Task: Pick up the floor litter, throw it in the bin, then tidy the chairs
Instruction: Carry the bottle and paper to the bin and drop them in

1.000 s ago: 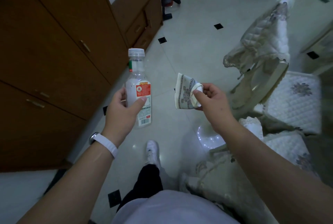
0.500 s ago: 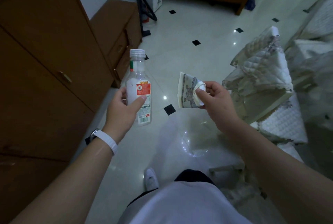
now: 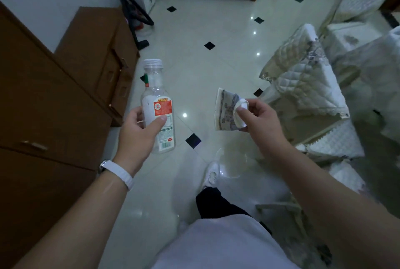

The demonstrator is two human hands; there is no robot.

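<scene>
Left hand (image 3: 138, 132) grips the bottle (image 3: 158, 106) upright at nine o'clock; right hand (image 3: 257, 121) pinches the crumpled paper (image 3: 225, 110) at three. No bin in view. That light pinch risks dropping the paper; the chair (image 3: 303, 74) crowds the walkway.

You are looking at a dim, green-tinted room through a wide lens that bows the wooden cabinets (image 3: 43, 104) outward at the left edge. Small bright glints dot the glossy tiled floor (image 3: 194, 69), reflecting lights overhead. Your chair covers (image 3: 307, 78) at right smear softly, and the lower corners fall into murky shadow.
</scene>
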